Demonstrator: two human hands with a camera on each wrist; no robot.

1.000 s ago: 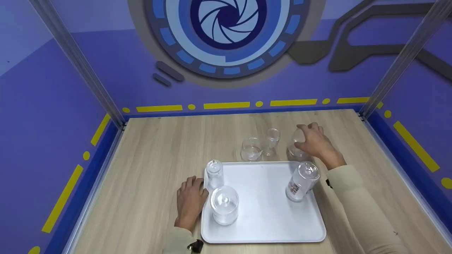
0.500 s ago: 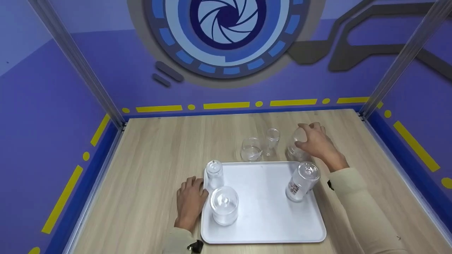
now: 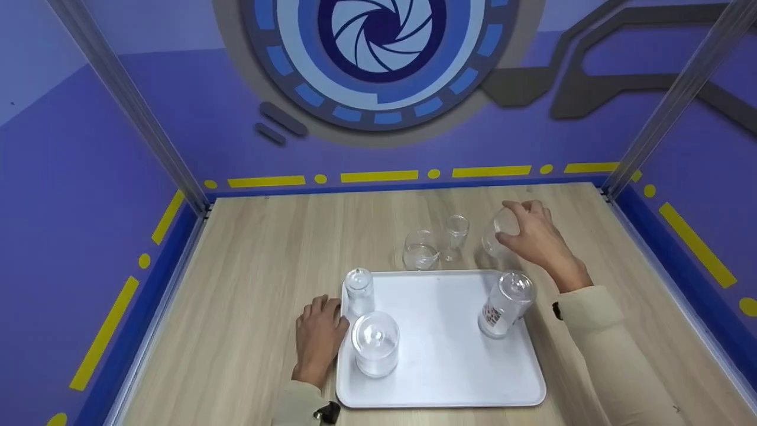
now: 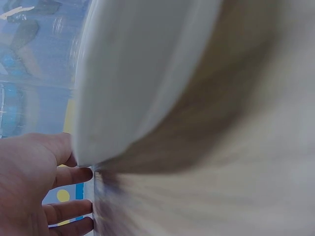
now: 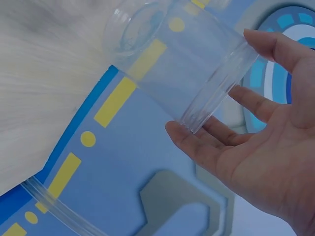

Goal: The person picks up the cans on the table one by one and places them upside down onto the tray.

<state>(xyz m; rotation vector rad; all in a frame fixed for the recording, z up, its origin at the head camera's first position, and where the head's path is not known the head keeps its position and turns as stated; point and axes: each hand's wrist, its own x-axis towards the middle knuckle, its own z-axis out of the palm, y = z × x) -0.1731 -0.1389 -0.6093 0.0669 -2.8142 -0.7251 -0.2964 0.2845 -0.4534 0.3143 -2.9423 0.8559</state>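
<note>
My right hand [image 3: 535, 236] grips a clear glass [image 3: 495, 235] by its upper end, behind the tray's back right corner. In the right wrist view the thumb and fingers spread around the near end of the glass [image 5: 189, 69], which is tilted. My left hand [image 3: 319, 340] rests on the table beside the white tray [image 3: 440, 367], its thumb at the tray's left rim. The left wrist view has the fingers fairly straight by the tray edge [image 4: 113, 123]. On the tray stand a small clear glass [image 3: 359, 293], a wide one [image 3: 376, 349] and a tall printed one [image 3: 505, 307].
Behind the tray stand a short round glass [image 3: 420, 251] and a slim glass [image 3: 456, 234], close together. The tall printed glass is near my right forearm [image 3: 615, 349]. Blue-purple walls [image 3: 414, 154] enclose the wooden table [image 3: 254, 254] at the back and sides.
My right hand has shifted slightly back and to the right. The glass in it has risen from the table and tilted. My left hand and the tray stay put.
</note>
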